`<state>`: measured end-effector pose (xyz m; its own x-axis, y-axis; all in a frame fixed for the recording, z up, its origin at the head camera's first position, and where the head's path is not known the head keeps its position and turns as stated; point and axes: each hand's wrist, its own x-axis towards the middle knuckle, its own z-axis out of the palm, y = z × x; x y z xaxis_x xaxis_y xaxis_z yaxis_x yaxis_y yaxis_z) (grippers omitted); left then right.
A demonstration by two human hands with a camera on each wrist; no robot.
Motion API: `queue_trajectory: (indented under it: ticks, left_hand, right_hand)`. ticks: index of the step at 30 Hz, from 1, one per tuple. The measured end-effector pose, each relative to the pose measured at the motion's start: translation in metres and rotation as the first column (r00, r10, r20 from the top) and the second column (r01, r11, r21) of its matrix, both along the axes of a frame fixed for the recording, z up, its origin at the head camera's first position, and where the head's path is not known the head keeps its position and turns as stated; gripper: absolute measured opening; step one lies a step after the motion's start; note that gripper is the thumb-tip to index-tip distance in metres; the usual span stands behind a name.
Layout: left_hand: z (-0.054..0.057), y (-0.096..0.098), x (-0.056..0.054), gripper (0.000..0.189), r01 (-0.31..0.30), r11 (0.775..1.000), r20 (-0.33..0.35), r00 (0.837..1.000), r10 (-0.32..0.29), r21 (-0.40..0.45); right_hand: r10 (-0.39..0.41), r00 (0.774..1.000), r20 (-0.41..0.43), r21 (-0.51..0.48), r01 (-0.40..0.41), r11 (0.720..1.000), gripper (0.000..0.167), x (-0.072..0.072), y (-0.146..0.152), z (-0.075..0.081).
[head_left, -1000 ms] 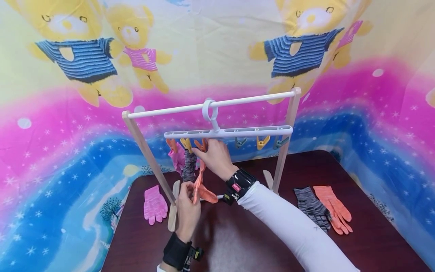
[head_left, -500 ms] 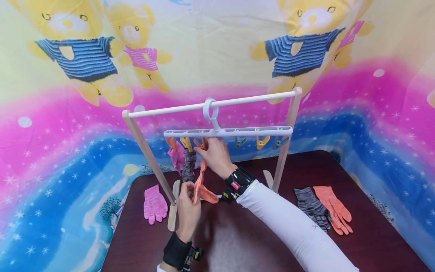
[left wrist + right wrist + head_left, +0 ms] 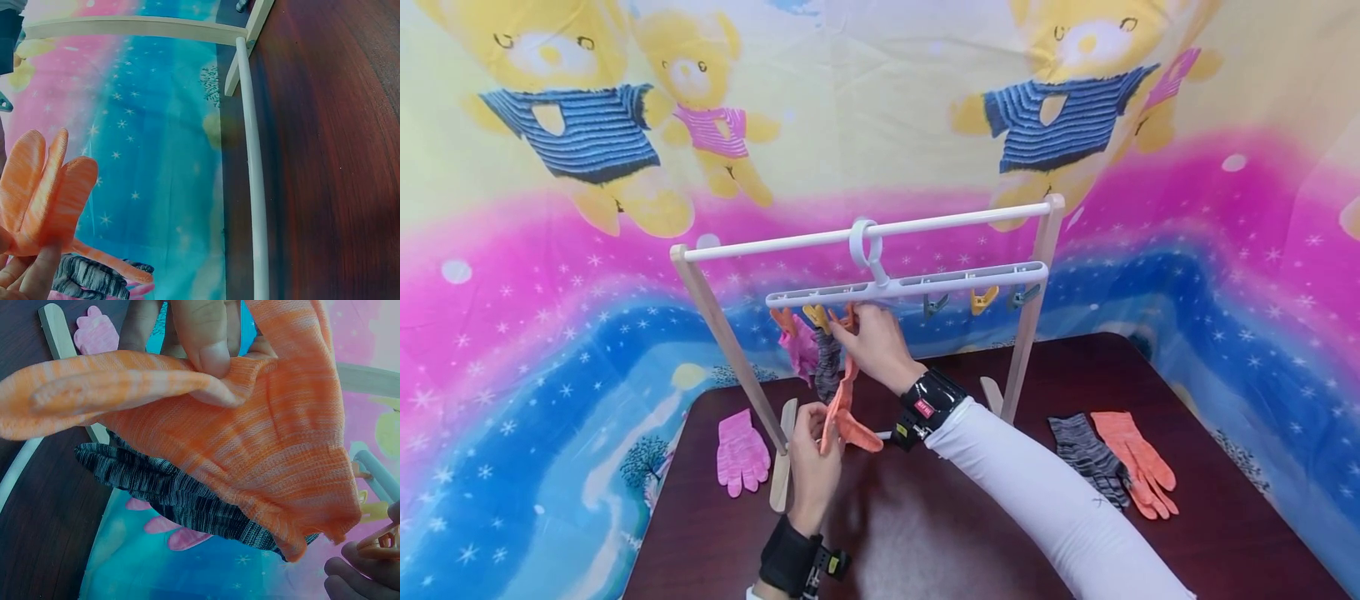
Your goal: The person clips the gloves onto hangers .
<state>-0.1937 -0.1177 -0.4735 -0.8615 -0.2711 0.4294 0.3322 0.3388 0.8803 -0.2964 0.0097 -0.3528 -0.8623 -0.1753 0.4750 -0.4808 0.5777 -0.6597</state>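
In the head view my left hand (image 3: 815,467) pinches an orange knitted glove (image 3: 840,417) between thumb and fingers. My right hand (image 3: 880,346) grips an orange clothespin (image 3: 841,318) under the white hanger (image 3: 917,286). The right wrist view shows the glove's cuff (image 3: 312,487) hanging close to that orange clothespin (image 3: 382,542); whether the clip bites the cuff cannot be told. Left of it, a grey-black glove (image 3: 827,362) hangs from a yellow clothespin (image 3: 816,318), and a pink glove (image 3: 802,346) from another orange clothespin (image 3: 781,319).
A wooden stand with a white rod (image 3: 955,221) carries the hanger. Two grey-blue clips (image 3: 935,306) and a yellow clip (image 3: 983,300) hang at its right. On the dark table (image 3: 925,533) lie a pink glove (image 3: 742,452), a grey-black glove (image 3: 1086,458) and an orange glove (image 3: 1135,462).
The hanger has tilted, its right end rising and its left end dipping slightly. The hanging gloves shift a little to the right. Both hands keep nearly the same place.
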Motion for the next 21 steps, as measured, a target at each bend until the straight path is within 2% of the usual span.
queue_trajectory:
  ticks: [10,21]
  left_hand:
    - [-0.0019,0.0003,-0.0014,0.017,-0.020,1.000,0.015,1.000,0.020,-0.006]
    - [-0.0001,0.0031,-0.0008,0.015,-0.035,0.999,-0.029,0.999,0.034,-0.038]
  right_hand:
    - [0.021,1.000,0.016,0.003,-0.021,1.000,0.030,-0.0017,0.0012,0.0014]
    - [0.044,0.998,0.045,-0.023,-0.043,0.999,0.037,-0.0026,0.0022,0.0047]
